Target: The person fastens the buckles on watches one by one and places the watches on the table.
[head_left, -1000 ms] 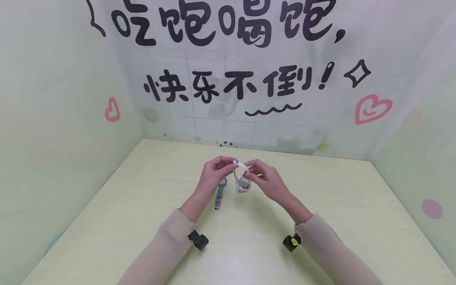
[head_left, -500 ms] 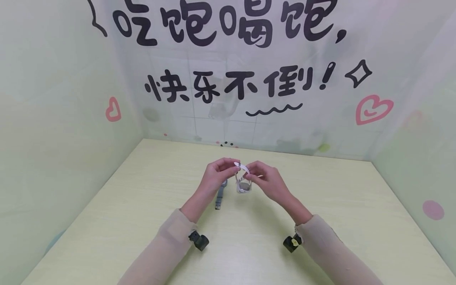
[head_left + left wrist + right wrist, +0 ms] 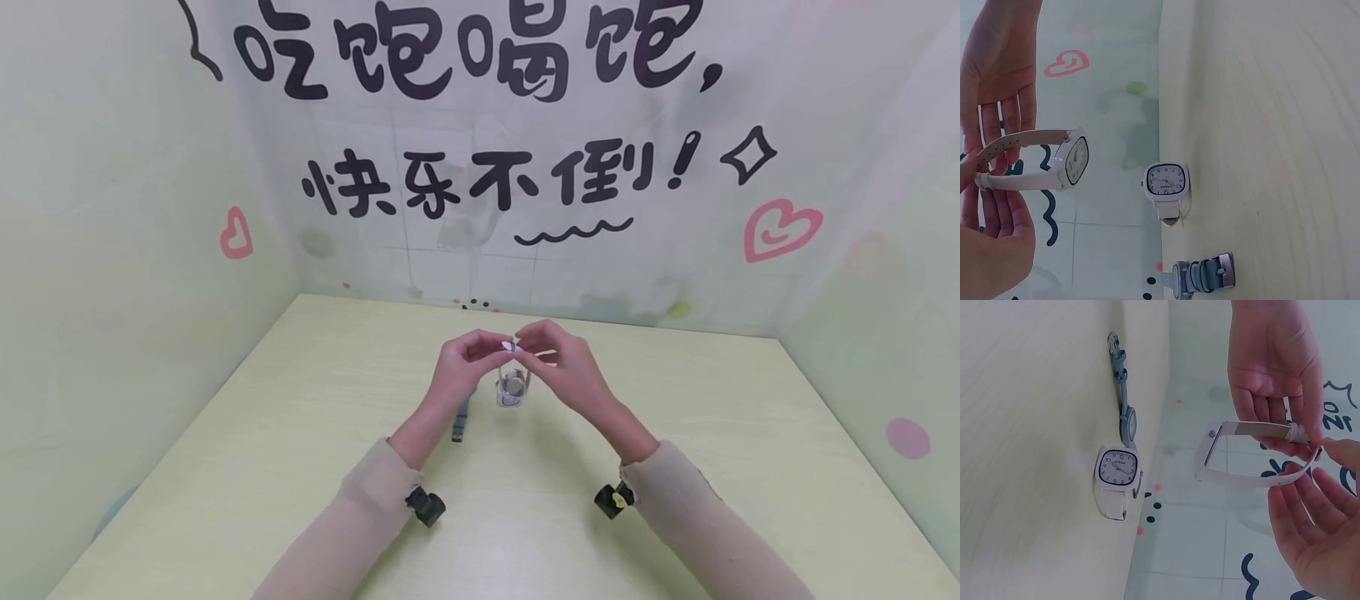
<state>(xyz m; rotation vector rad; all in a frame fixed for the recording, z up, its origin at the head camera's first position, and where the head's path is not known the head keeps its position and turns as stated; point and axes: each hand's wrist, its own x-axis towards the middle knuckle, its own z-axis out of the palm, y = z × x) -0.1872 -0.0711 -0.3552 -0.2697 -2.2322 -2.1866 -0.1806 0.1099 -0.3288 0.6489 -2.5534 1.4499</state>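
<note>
A white watch (image 3: pixel 510 400) hangs between my hands, its squarish case lowest and its strap looped up to my fingertips. My left hand (image 3: pixel 463 360) pinches the strap at the top of the loop, where the left wrist view shows the white keeper band. From the other side my right hand (image 3: pixel 573 375) pinches the strap, fingertips close to those of the left. In the left wrist view the watch's face (image 3: pixel 1076 159) points away from the hands. The pale inner side of the strap (image 3: pixel 1254 429) shows in the right wrist view. Fingers partly cover the strap ends.
On the table (image 3: pixel 675 500) lies a second white watch (image 3: pixel 1166 181), seen in both wrist views. Beside it is a grey-blue watch (image 3: pixel 461 421), its upper part hidden behind the left hand in the head view. Printed cloth walls (image 3: pixel 420 275) stand behind and at both sides.
My hands have come closer together, and the right hand's fingertips have moved up to the strap end. The left hand has shifted slightly right, covering the grey-blue watch's face in the head view.
</note>
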